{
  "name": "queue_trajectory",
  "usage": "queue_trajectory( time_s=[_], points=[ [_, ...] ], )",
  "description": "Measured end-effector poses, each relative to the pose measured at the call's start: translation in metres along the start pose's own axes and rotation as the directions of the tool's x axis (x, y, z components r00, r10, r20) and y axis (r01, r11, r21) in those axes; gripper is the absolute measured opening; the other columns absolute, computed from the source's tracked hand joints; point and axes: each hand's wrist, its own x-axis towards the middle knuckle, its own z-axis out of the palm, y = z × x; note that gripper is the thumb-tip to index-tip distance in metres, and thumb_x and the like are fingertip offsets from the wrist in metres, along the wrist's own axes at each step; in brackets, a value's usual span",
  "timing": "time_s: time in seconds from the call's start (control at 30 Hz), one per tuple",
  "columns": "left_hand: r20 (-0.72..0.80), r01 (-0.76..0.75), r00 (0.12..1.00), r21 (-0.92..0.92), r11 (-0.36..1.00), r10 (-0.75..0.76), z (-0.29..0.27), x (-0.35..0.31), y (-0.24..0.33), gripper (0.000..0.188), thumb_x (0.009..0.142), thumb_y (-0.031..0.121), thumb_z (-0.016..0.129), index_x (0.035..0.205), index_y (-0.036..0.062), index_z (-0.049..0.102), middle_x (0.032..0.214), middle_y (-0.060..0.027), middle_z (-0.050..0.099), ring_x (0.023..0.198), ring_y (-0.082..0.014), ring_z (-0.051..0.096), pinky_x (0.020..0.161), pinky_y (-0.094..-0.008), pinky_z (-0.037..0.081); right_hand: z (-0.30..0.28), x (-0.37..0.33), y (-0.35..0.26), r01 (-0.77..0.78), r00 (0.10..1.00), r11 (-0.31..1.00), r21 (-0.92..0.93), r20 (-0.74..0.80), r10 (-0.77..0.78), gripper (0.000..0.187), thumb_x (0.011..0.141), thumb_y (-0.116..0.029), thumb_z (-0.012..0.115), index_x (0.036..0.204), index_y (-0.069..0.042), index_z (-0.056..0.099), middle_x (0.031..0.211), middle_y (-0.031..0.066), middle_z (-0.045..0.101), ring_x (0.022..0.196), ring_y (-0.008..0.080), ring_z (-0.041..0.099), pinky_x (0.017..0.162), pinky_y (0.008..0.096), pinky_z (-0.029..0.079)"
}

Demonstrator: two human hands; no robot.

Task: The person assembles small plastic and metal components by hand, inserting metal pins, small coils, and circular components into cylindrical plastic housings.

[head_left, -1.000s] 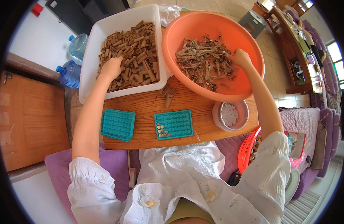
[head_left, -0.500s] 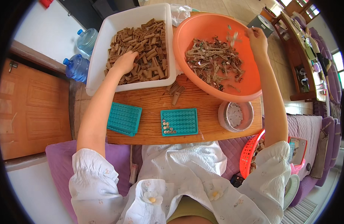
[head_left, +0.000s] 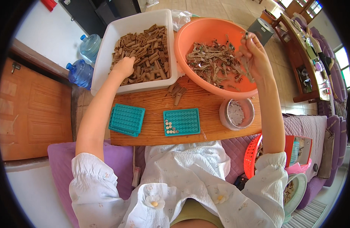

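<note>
My left hand (head_left: 124, 67) reaches into the white tub (head_left: 100, 72) and rests on a heap of brown curved tube-like pieces (head_left: 154, 49). Its fingers are curled together; what lies between them is hidden. My right hand (head_left: 256, 53) is raised over the right rim of the orange basin (head_left: 205, 85), thumb and fingers pinching a bundle of thin pale strands (head_left: 246, 67) that hangs down. More such strands, with dark shiny bits (head_left: 213, 60), lie tangled in the basin. Both tub and basin stand on the wooden table (head_left: 152, 98).
Closer to me are a teal dimpled tray (head_left: 188, 121) with several small round discs, stacked teal trays (head_left: 126, 118) and a round container (head_left: 223, 114) of white flakes. Loose brown pieces (head_left: 178, 95) lie below the tub. A red basket (head_left: 251, 154) stands right of my lap.
My right hand has come a little inward and lower, and the strand bundle now hangs beside its palm. My left hand stays on the brown pieces. The view has shifted slightly.
</note>
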Motion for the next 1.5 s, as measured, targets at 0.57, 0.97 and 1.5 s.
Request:
queue_trajectory(
  time_s=[0.57, 0.97, 1.5],
  points=[
    [-0.134, -0.057, 0.99, -0.064, 0.996, 0.048, -0.05, -0.08, 0.005, 0.025, 0.074, -0.004, 0.037, 0.097, 0.0025, 0.043, 0.096, -0.0207, 0.051, 0.085, -0.0359, 0.051, 0.071, -0.0404, 0.042, -0.033, -0.014, 0.006, -0.086, 0.987, 0.299, -0.95, -0.123, -0.108, 0.008, 0.081, -0.007, 0.051, 0.084, -0.002, 0.045, 0.079, 0.0044, 0.057, 0.076, 0.0154, 0.057, 0.068, 0.0241, 0.044],
    [0.167, 0.086, 0.982, -0.809, 0.581, 0.087, -0.082, -0.208, 0.08, 0.036, 0.073, -0.007, 0.032, 0.106, 0.0064, 0.033, 0.077, -0.0079, 0.041, 0.062, -0.016, 0.049, 0.058, -0.0289, 0.043, -0.084, -0.035, 0.011, 0.074, 0.985, 0.997, -0.01, -0.158, -0.075, 0.004, 0.085, -0.011, 0.047, 0.086, -0.007, 0.047, 0.084, 0.0024, 0.055, 0.079, 0.0112, 0.054, 0.076, 0.0249, 0.045],
    [0.263, 0.043, 0.905, -0.837, 0.545, 0.333, -0.059, -0.212, 0.085, 0.033, 0.072, -0.002, 0.036, 0.104, 0.0067, 0.03, 0.077, -0.0073, 0.041, 0.057, -0.0137, 0.042, 0.054, -0.0273, 0.038, -0.047, -0.007, 0.018, -0.013, 0.923, 0.943, -0.333, -0.367, -0.118, 0.008, 0.083, -0.012, 0.05, 0.088, -0.007, 0.047, 0.079, 0.0041, 0.058, 0.071, 0.0117, 0.056, 0.065, 0.026, 0.045]
  ],
)
